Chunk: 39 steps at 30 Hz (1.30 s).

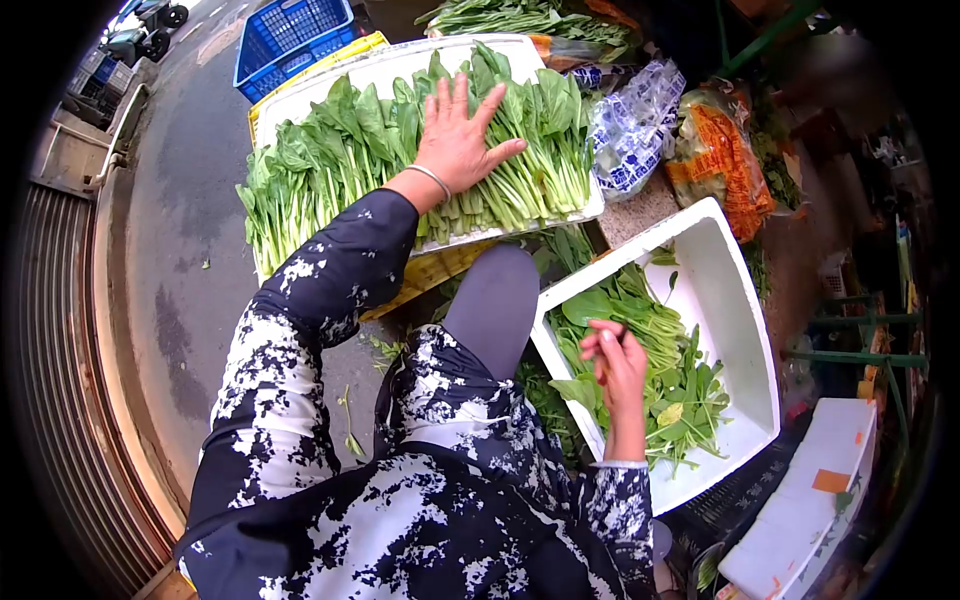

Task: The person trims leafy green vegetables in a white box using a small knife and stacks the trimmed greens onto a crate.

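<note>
My left hand (458, 140), with a bangle (428, 180) at its wrist, lies flat with fingers spread on a row of leafy greens (350, 140). The greens are laid side by side, leaves away from me and stems towards me, on a white foam tray (470, 48). Lower right, my right hand (617, 362) hovers over a white foam box (735, 330) with loose greens (655, 330) in it. Its fingers are curled together. Something small and dark shows at the fingertips, too little to name.
A blue crate (290, 40) stands beyond the tray, with yellow crate edges (425, 280) beneath it. Bagged vegetables (720, 150) and blue-white plastic wrap (635, 125) lie at right. Another foam box (800, 500) sits lower right. Pavement (165, 330) runs along the left.
</note>
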Each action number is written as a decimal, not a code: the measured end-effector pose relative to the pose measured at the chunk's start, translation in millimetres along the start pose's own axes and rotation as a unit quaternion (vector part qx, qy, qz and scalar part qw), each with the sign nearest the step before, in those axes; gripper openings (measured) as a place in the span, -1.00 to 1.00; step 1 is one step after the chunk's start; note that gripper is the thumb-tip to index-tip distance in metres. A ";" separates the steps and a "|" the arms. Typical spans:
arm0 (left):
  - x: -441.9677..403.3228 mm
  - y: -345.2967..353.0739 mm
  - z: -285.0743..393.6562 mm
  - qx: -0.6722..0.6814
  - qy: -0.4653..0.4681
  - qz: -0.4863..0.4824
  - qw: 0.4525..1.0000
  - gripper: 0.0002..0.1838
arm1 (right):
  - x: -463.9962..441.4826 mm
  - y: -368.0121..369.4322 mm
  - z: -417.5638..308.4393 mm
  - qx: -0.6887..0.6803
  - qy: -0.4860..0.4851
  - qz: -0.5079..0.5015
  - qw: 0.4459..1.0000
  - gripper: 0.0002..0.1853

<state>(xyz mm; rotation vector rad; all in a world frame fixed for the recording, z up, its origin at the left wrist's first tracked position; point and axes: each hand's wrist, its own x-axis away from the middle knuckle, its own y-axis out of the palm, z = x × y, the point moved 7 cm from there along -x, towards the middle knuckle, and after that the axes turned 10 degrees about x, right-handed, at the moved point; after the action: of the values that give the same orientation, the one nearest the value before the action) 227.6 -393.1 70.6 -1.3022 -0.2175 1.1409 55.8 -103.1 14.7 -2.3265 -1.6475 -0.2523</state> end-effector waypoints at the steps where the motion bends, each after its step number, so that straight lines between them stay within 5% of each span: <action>1: -7.6 7.2 -1.1 0.007 0.016 -0.012 1.000 -0.16 | -19.5 26.7 -14.5 0.035 -0.029 -0.086 0.995 -0.77; 6: -32.3 36.2 -5.8 0.027 0.054 -0.066 0.996 -0.20 | -98.0 110.3 -27.8 0.189 -0.022 -0.317 0.929 -0.75; 12: -39.8 48.1 -21.0 0.031 0.090 -0.096 0.991 -0.24 | -156.7 140.8 -35.9 0.306 -0.047 -0.286 0.907 -0.72; 16: -34.3 57.3 -20.8 0.044 0.085 -0.105 0.990 -0.24 | -129.6 130.8 -35.3 0.170 0.005 -0.304 0.937 -0.78; 19: -34.7 54.1 -22.5 0.045 0.080 -0.108 0.990 -0.24 | -138.3 91.6 -61.2 0.099 -0.097 -0.060 0.989 -0.82; 22: -35.3 54.4 -22.0 0.049 0.078 -0.103 0.990 -0.24 | -154.4 65.5 -88.3 0.248 -0.228 0.127 0.933 -0.76; 25: -33.1 53.7 -23.8 0.053 0.068 -0.107 0.991 -0.24 | -170.8 63.0 -80.8 0.313 -0.216 0.105 0.919 -0.76; 28: -30.1 44.5 -20.7 0.099 0.077 -0.062 0.990 -0.29 | -186.5 59.1 -67.1 0.209 -0.153 0.075 0.963 -0.80; 31: -27.7 49.7 -13.1 -0.006 0.121 -0.076 0.990 -0.39 | -190.1 56.3 -62.5 0.160 -0.103 0.087 0.978 -0.84; 39: -28.8 58.0 -18.0 -0.010 0.109 -0.116 0.987 -0.38 | -202.8 62.6 -74.0 0.204 -0.123 0.051 0.970 -0.79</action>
<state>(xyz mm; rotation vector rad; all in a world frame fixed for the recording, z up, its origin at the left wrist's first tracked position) 195.3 -435.4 29.5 -1.3682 -0.2132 0.7944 48.2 -327.7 16.1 -2.1749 -1.5022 0.3765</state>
